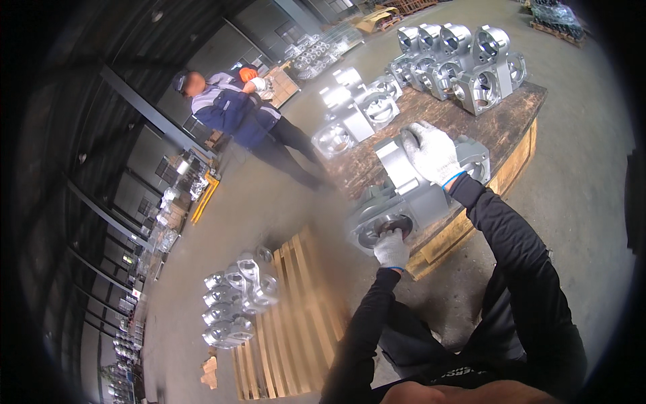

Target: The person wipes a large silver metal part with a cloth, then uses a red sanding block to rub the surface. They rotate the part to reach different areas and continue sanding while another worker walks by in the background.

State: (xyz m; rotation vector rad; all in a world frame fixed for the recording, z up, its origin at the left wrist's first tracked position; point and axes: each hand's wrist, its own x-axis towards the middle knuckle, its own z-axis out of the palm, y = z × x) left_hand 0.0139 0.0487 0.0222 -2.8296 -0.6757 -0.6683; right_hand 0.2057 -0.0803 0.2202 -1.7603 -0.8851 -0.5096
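Note:
A silver metal casting (418, 203) with round bores lies at the near edge of a worn wooden table top (431, 111). My right hand (431, 153), in a white knit glove, is curled over its upper part, fingers bent against the metal. My left hand (391, 249), gloved the same way, is closed at the near-left bore. Its fingers grip a dark round metal piece (394, 223) sitting in that bore; the fingertips are partly hidden. Farther back on the table stand more silver castings (484, 71), and another group of castings (356, 111) sits to the left.
A slatted wooden pallet (289, 323) lies on the floor at the lower left, with several castings (239, 296) on its left side. A person (235, 111) in dark clothing stands beyond the table. Yellow pallet-truck forks (205, 198) show near loaded shelves at the left.

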